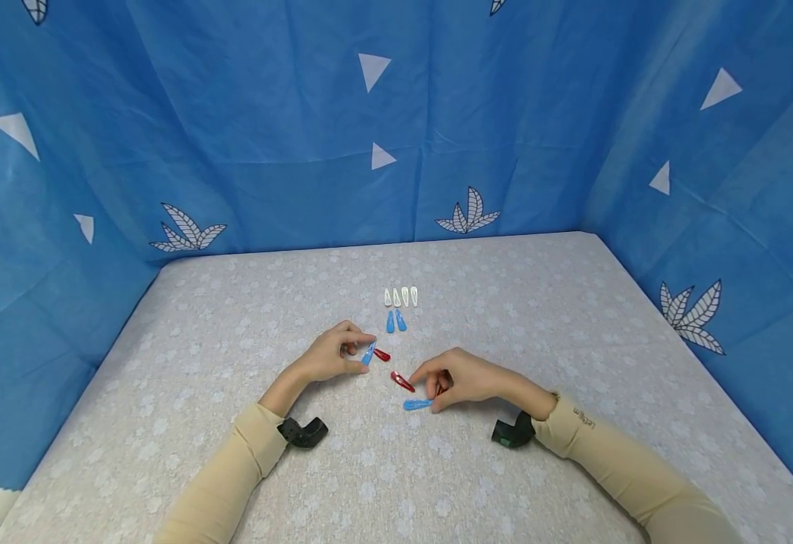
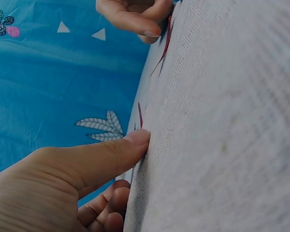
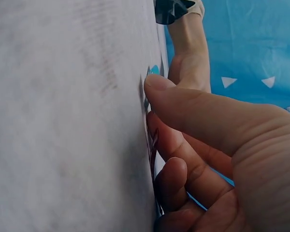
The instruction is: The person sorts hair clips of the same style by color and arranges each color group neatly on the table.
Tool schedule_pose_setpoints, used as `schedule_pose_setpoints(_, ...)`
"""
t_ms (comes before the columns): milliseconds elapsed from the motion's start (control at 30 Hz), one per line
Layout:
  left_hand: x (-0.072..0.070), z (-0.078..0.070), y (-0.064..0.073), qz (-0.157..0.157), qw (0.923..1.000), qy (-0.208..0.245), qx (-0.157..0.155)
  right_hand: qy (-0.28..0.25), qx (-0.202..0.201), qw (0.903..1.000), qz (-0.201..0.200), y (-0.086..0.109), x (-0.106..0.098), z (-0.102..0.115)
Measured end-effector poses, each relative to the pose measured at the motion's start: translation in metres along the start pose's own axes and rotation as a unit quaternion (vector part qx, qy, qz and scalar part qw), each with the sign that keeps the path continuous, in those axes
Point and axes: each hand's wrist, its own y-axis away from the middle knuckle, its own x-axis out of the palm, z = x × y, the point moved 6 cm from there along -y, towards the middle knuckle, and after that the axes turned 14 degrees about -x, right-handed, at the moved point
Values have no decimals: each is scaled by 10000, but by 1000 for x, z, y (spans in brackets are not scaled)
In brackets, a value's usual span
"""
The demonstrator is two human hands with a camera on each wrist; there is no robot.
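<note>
In the head view my left hand (image 1: 331, 353) pinches a blue hair clip (image 1: 368, 353) between thumb and forefinger, close over the table. Right beside that clip is a red hair clip (image 1: 382, 354). My right hand (image 1: 467, 376) holds the near end of another blue hair clip (image 1: 417, 405) at its thumb tip, its other fingers bent. Its forefinger reaches to the end of a second red hair clip (image 1: 402, 381). More red shows beside the bent fingers in the right wrist view, a red clip (image 3: 153, 147) partly hidden by them.
Beyond the hands, several white hair clips (image 1: 397, 297) form a row, with two blue hair clips (image 1: 396, 321) just in front of it. A pale patterned cloth covers the table (image 1: 382, 476). Blue curtains (image 1: 287, 136) enclose its back and sides.
</note>
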Motion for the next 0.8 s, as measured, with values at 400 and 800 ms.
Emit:
schedule_pose_setpoints(400,1,2,-2,-19,10000,15,-24,6,-184,9993,340,-3,7,5)
schedule_pose_setpoints(800,1,2,-2,-129,9999,-36,-67,118,-403,9972,618,-3,12,6)
